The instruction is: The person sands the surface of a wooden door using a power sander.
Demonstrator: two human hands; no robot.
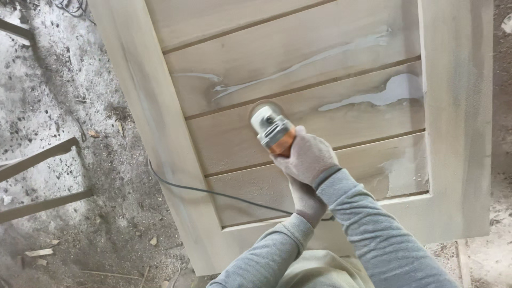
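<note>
sleeves: grey, both arms reach forward from the bottom edge.
right hand (308, 157): gloved, closed around the front of the angle grinder (273, 130).
left hand (306, 201): gloved, wrapped round the rear grip.
grinder: disc on a slat of the wooden door panel (458, 106), left of centre.
cable (213, 192): trails across the frame; judged best kept behind the disc.
filler patches (392, 90): pale, well apart to the right.
advice: hold disc flat, light even pressure along the grain.

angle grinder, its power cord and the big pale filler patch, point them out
angle grinder (271, 128), head view, silver gear head
power cord (213, 192), head view, mid run over door
filler patch (397, 89), head view, widest part
</note>
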